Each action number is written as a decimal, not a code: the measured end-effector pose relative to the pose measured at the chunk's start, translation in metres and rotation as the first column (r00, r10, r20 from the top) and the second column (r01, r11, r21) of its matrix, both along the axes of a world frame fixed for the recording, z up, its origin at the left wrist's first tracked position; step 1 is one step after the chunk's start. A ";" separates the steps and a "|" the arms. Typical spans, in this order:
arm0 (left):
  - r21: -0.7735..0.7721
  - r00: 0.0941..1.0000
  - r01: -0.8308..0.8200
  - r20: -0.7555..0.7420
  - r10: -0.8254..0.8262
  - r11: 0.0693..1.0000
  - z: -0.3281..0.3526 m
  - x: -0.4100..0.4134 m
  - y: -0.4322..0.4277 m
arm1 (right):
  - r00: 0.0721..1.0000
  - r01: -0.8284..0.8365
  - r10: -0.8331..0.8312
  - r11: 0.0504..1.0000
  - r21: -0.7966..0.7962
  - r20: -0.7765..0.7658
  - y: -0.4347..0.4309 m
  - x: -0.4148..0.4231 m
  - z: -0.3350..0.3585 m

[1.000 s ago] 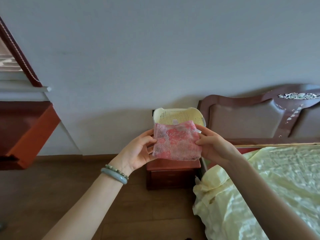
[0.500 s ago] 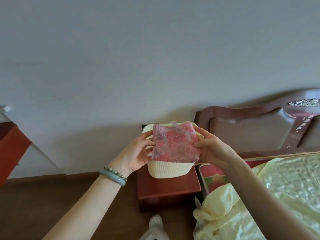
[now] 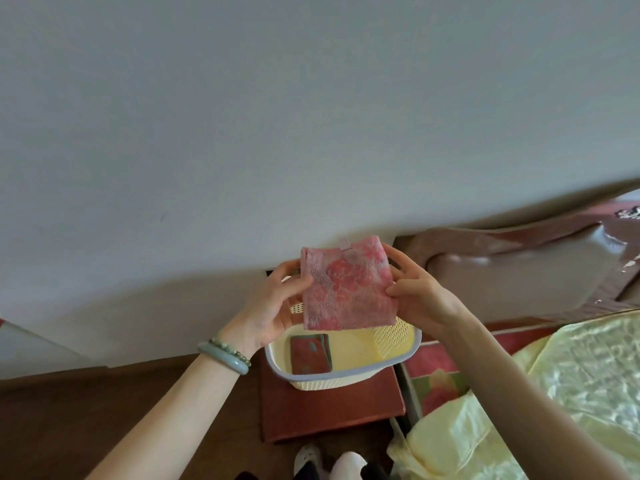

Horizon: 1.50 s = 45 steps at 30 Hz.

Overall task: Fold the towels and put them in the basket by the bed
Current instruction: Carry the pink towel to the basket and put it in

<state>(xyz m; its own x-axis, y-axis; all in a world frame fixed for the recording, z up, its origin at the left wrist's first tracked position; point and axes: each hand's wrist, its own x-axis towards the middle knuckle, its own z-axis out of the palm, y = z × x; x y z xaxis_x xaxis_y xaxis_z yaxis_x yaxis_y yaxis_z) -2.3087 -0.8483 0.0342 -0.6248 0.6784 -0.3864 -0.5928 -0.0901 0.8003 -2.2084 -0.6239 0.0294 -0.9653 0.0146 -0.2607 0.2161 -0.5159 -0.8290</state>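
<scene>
A bedroom with a dark wooden floor [image 3: 104, 410] and a plain pale wall [image 3: 277, 116], seen from a person's head looking down. Nearest, at the bottom edge, are the toes of white slippers [image 3: 348, 462]. Just beyond them stands a low red-brown wooden nightstand [image 3: 329, 414], and on its top sits a cream perforated plastic basket with a blue-grey rim [image 3: 391, 337]. A small folded red and green towel [image 3: 309, 354] lies flat in the basket's left side.

Above the basket, in the air, both hands hold a folded pink floral towel [image 3: 348, 289] upright, not yet inside. The left hand [image 3: 273, 306], with a pale green bangle and bead bracelet [image 3: 227, 355] at the wrist, pinches the towel's left edge between thumb and fingers. The right hand [image 3: 420, 296] pinches the right edge the same way.

To the right lies a bed under a shiny pale yellow cover [image 3: 571, 393]. Farther back, a padded brown headboard [image 3: 519, 271] stands against the wall.
</scene>
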 end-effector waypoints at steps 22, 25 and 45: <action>-0.643 0.991 0.048 -0.064 -0.117 0.764 -0.242 -0.054 0.098 | 0.719 -0.010 -0.065 0.995 0.103 0.692 0.071 -0.088 -0.230; -0.677 0.993 0.106 0.031 -0.116 0.728 -0.279 -0.055 0.111 | 0.677 -0.061 -0.107 0.978 0.200 0.728 0.069 -0.096 -0.266; -0.762 0.974 0.224 0.193 -0.117 0.607 -0.448 -0.042 0.139 | 0.435 0.133 -0.372 0.927 0.350 0.820 0.049 -0.109 -0.393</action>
<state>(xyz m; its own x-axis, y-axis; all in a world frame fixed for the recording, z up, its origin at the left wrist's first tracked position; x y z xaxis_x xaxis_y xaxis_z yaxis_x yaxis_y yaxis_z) -2.3506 -0.7092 -0.4142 -0.4455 0.1817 -0.8767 -0.6203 0.6435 0.4486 -2.3174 -0.5751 -0.3640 -0.1863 0.3835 -0.9046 0.7634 -0.5231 -0.3790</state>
